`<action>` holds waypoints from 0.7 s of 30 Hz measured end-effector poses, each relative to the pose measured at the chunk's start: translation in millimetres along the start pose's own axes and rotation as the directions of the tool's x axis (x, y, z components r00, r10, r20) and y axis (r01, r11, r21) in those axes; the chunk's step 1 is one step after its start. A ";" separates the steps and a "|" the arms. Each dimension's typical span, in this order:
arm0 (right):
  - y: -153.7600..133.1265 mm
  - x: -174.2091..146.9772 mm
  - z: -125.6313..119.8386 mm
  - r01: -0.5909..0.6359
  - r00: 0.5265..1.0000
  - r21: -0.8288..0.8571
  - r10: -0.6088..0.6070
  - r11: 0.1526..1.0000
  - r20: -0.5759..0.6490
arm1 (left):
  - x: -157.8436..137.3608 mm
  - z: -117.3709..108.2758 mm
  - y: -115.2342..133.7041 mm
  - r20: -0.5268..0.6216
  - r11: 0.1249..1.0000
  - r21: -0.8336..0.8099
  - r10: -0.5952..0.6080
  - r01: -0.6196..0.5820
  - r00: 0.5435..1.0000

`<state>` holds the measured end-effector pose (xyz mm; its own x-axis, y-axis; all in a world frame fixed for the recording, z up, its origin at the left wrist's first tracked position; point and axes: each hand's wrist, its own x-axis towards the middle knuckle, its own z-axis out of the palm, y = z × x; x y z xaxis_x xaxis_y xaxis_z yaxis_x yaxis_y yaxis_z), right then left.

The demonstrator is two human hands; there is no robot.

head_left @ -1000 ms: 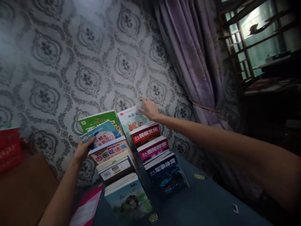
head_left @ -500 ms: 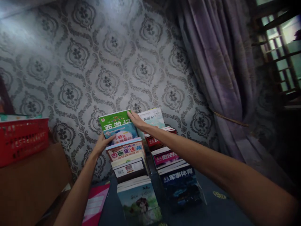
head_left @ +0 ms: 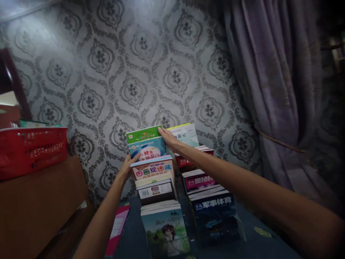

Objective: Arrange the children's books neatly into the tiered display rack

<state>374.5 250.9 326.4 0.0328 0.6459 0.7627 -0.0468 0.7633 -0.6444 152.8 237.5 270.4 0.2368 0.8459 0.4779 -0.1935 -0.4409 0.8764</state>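
At the back of the left row of upright books, my left hand (head_left: pixel 126 168) grips the left edge of a blue picture book (head_left: pixel 137 148), its thumb lying across the front cover. Directly behind stands a green book (head_left: pixel 145 133), only its top strip showing. My right hand (head_left: pixel 168 138) is closed over that green book's upper right corner, with some fingers hidden. In front of the blue book comes a brown-and-white book with colourful lettering (head_left: pixel 153 170). Nearer are a dark book with a barcode label (head_left: pixel 156 191) and a book with a girl on its cover (head_left: pixel 167 230).
A second row on the right holds a pale book (head_left: pixel 190 135), a magenta book (head_left: pixel 198 182) and a dark blue book (head_left: pixel 215 219). A red basket (head_left: pixel 32 151) sits on a cardboard box (head_left: pixel 40 201) at left. Behind are a patterned wall and purple curtain (head_left: pixel 275 90).
The camera has turned left, so everything appears further right. The green book now sits lower relative to the blue book, its large title covered. Both hands keep their places on the books.
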 end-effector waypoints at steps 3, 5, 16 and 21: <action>-1.9 -12.8 0.3 -0.067 0.997 0.049 0.065 0.997 0.033 | -5.1 -4.2 -7.2 0.057 0.998 0.031 -0.048 0.047 0.997; -6.6 -21.3 1.6 -0.056 0.996 0.076 0.051 0.996 0.068 | -7.1 -5.4 -8.7 0.106 0.998 0.045 -0.052 0.047 0.993; 5.2 -27.2 0.6 -0.043 0.988 -0.181 0.068 0.983 0.138 | -2.0 -4.0 -31.1 0.054 0.987 -0.106 -0.113 0.119 0.992; 0.7 -24.1 -4.1 -0.022 0.973 -0.319 0.093 0.947 0.209 | -6.2 -8.4 -21.0 0.093 0.999 0.007 -0.053 0.053 0.994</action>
<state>377.8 236.0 307.4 -0.1811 0.6968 0.6940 0.2738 0.7135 -0.6449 147.4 244.0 248.5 0.3343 0.8366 0.4340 -0.1737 -0.3979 0.9008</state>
